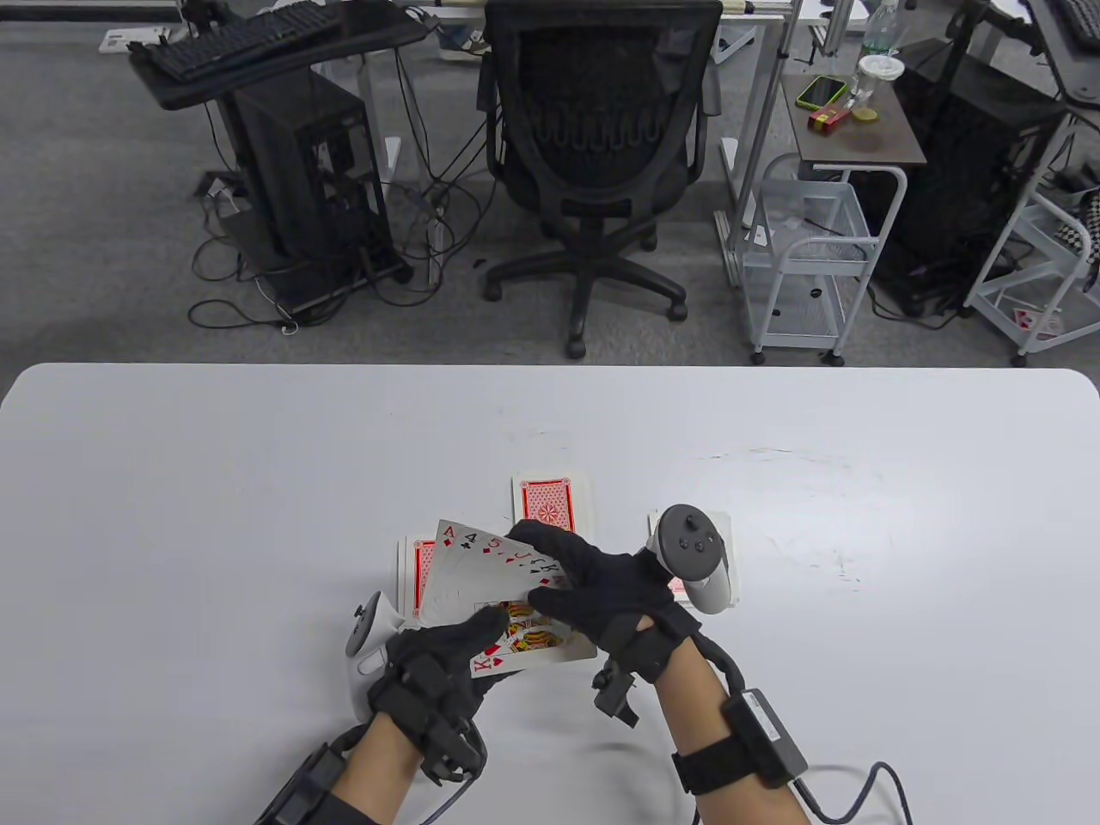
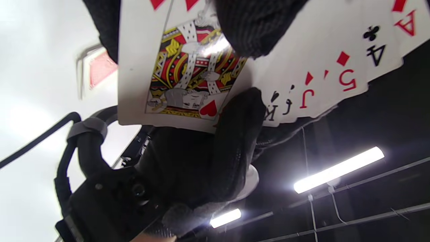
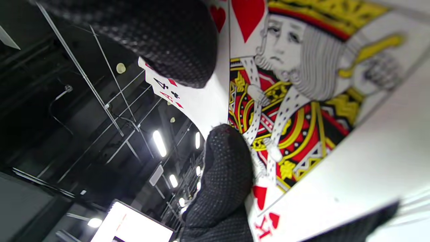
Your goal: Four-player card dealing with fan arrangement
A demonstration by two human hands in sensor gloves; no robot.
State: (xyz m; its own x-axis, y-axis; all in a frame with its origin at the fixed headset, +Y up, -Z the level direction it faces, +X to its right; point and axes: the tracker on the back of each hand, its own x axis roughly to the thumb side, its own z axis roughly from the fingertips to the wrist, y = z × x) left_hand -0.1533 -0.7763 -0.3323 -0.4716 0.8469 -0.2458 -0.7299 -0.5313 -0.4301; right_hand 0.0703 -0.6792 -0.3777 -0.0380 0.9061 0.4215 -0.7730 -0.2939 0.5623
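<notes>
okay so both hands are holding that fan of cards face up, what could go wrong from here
1. The fan is gripped only at its lower corner by the left hand and along its right edge by the right hand; cards might slip and collapse the spread.
2. Lowering it could disturb the face-down pile partly underneath, or the pile just beyond.

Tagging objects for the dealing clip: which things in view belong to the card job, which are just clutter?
Job:
- face-up fan of cards, held by left hand and right hand
- face-down pile behind the fan
- face-down pile at left
- face-down pile under the right hand's tracker

Clutter:
- office chair
- keyboard
- wire cart
- side table with phone
</notes>
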